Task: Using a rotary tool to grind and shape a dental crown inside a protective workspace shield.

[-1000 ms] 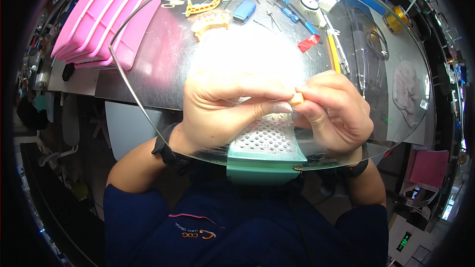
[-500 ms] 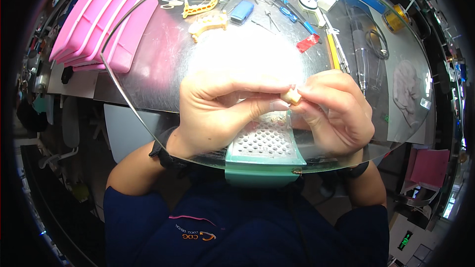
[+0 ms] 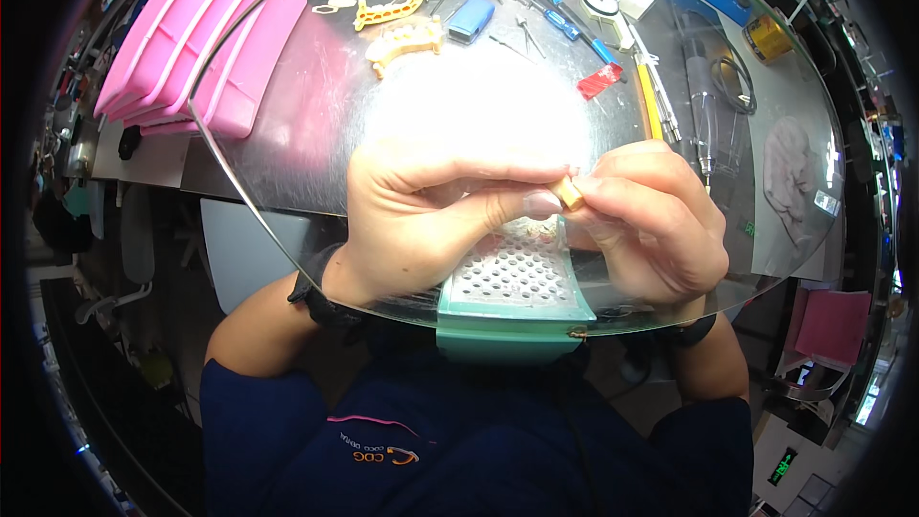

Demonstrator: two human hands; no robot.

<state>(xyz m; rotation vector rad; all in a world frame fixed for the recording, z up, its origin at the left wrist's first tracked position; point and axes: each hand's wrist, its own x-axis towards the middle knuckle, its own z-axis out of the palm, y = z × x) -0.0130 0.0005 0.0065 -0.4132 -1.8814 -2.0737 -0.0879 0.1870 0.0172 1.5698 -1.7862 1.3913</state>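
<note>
A small yellowish tooth die [image 3: 571, 194] is held over the bench's front edge, its far details hidden by fingertips. My left hand [image 3: 421, 215] pinches it from the left, with thumb and index finger closed at its side. From the right, my right hand [image 3: 661, 215] grips the same piece between thumb and curled fingers. Below both hands sits a green-framed tray with a white perforated grid [image 3: 512, 278], with crumbs at its far end. Farther back lie a cream dental arch model [image 3: 407, 41] and a yellow arch-shaped holder [image 3: 391, 8].
Pink stacked trays [image 3: 206, 48] stand at the left. At the back are a blue block [image 3: 470, 19], a round dial gauge [image 3: 600, 5], several slim tools, red tape [image 3: 599, 82] and a yellow jar [image 3: 769, 35]. A crumpled cloth [image 3: 787, 177] lies right. A clear rimmed shield spans the view.
The tooth die has turned between my fingertips, showing a more yellow side. My right hand has shifted slightly to the right; my left hand has barely moved.
</note>
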